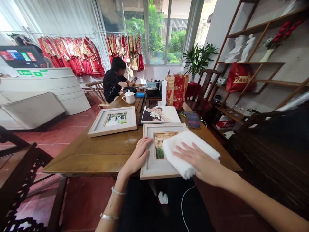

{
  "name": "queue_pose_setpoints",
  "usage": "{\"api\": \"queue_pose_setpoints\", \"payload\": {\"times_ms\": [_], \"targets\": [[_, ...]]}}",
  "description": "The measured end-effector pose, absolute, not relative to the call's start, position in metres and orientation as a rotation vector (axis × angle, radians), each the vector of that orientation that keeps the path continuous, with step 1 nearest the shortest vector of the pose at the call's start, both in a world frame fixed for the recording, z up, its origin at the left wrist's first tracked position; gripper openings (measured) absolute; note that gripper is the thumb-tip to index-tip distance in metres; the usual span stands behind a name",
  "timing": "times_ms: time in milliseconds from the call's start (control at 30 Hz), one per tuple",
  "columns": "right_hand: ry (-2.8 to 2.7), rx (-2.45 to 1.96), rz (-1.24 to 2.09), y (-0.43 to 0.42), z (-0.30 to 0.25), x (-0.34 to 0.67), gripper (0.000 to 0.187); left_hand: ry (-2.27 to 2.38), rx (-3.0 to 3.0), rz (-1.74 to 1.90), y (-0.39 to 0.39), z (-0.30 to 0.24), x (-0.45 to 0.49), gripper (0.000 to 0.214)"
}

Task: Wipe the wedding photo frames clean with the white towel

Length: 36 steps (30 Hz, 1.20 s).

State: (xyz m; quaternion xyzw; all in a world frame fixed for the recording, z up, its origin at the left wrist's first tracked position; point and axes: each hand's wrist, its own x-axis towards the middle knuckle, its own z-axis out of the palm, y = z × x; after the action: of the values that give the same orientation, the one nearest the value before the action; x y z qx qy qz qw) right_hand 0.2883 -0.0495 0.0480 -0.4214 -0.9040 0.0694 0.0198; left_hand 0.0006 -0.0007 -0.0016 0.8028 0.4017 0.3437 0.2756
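A light wood picture frame [147, 174] with a pale mat lies on the table in front of me, its photo partly covered. My left hand [140, 153] rests on its left side, fingers stretched out over the edge. A folded white towel [205, 146] lies across the right half of the frame and hangs past its edge. My right hand [195, 158] presses on top of the towel, fingers spread and flat; the thumb is hidden. To the left lies a second picture frame [96, 125] with a small outdoor photo. Behind the near frame is a wedding photo print [169, 115].
The wooden table [96, 158] also bears a white lidded cup [129, 97], a phone [193, 120] and a red-and-brown paper bag [177, 90]. A white cable [184, 206] hangs near my lap. Another person [114, 80] sits at the far left, holding a phone. Shelves [263, 80] stand right.
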Motion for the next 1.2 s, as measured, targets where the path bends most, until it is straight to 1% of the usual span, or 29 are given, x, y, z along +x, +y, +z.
{"api": "queue_pose_setpoints", "payload": {"times_ms": [133,233,300,367,500,667,767,833,933,1033,1200], "targets": [[-2.679,-1.47,-0.056,0.006,0.038,0.302,0.092,1.065,2.161,0.926,0.0,-0.003,0.0,0.045],[-2.621,-1.57,-0.135,0.037,0.042,0.304,0.088,1.064,2.164,0.936,0.001,-0.003,-0.001,0.045],[-2.631,-1.583,-0.128,0.047,0.045,0.3,0.085,1.069,2.165,0.935,0.001,-0.003,-0.001,0.045],[-2.684,-1.525,-0.031,0.047,0.047,0.292,0.086,1.072,2.169,0.929,0.001,-0.003,-0.001,0.045],[-2.8,-1.236,0.338,0.023,0.052,0.277,0.091,1.072,2.181,0.929,0.002,-0.004,-0.002,0.045],[-2.802,-0.939,0.842,-0.041,0.071,0.274,0.084,1.065,2.186,0.952,0.002,-0.006,-0.001,0.044],[-2.802,-0.928,1.004,-0.08,0.09,0.281,0.09,1.067,2.186,0.957,0.002,-0.006,0.0,0.044],[-2.82,-1.018,1.047,-0.098,0.1,0.288,0.097,1.074,2.18,0.949,0.002,-0.006,0.0,0.044],[-2.818,-1.235,0.949,-0.101,0.1,0.302,0.099,1.077,2.176,0.938,0.001,-0.005,-0.001,0.045],[-2.769,-1.394,0.678,-0.075,0.083,0.316,0.093,1.074,2.171,0.94,0.001,-0.004,0.0,0.045],[-2.568,-1.748,0.219,-0.002,0.059,0.313,0.09,1.074,2.165,0.938,0.001,-0.003,0.0,0.045]]}}
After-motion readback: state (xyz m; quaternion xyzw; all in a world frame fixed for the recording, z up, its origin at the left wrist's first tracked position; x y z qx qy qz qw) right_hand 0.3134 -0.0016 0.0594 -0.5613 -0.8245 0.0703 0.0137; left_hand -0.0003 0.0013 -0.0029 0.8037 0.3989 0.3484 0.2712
